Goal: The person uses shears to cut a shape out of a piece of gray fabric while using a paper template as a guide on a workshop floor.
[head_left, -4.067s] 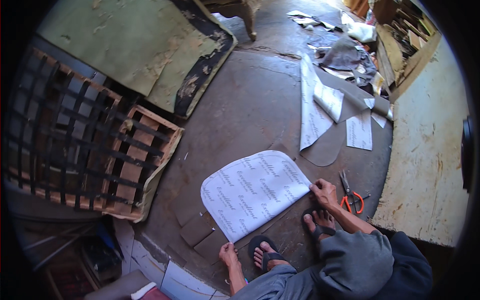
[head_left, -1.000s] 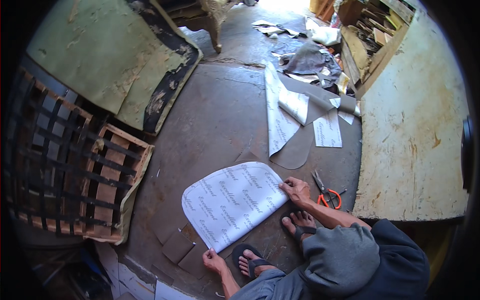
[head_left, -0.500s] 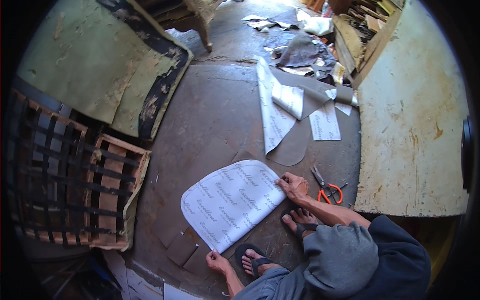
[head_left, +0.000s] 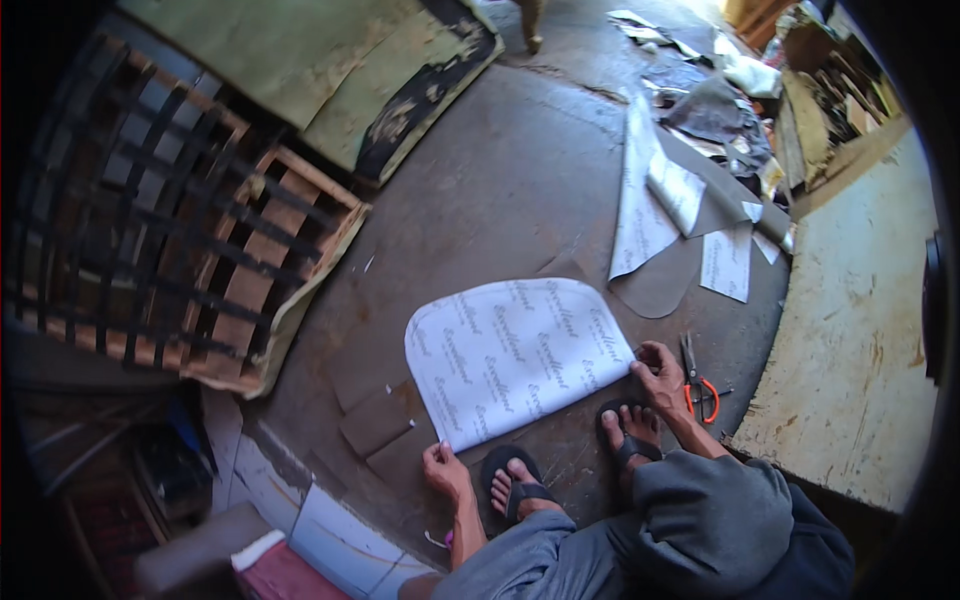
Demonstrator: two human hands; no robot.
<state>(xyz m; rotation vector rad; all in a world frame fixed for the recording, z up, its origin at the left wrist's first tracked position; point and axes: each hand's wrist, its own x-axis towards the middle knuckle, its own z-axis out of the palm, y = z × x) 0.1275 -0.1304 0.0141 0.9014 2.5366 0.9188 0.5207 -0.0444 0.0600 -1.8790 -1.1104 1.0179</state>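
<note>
White printed sheet with rounded top corners, face up (head_left: 517, 355), is laid flat on the grey-brown concrete floor (head_left: 500, 190), directly ahead of the two sandalled feet. Its near straight edge is held at both ends.

Risks, as judged from this view:
- The sheet is pinned only at its two near corners; the far rounded end lies free. A tug from one side alone would likely skew it or raise a wrinkle.
- The floor looks gritty and stained; dragging could scuff or soil the underside.
- Orange-handled scissors (head_left: 697, 383) lie on the floor just beside the right hand, points away from the body. A careless sweep of the wrist could knock them, or the foot next to them could be caught.
- Brown offcut pieces (head_left: 375, 420) lie near the left corner; the sheet edge could ride up over them and lose its flatness.

Fingers:
- Left hand (head_left: 444, 468): curled down at the sheet's near-left corner, fingers together and bent. Whether the edge is pinched or merely pressed cannot be told; the contact is hidden under the knuckles.
- Right hand (head_left: 661, 368): set on the near-right corner, fingers bent and slightly spread, tips touching the sheet's edge. It appears pressed onto the material rather than wrapped round it; no tool is held.

Also noted: wooden frame with dark webbing straps (head_left: 170, 230) lies well apart, to the left.
</note>
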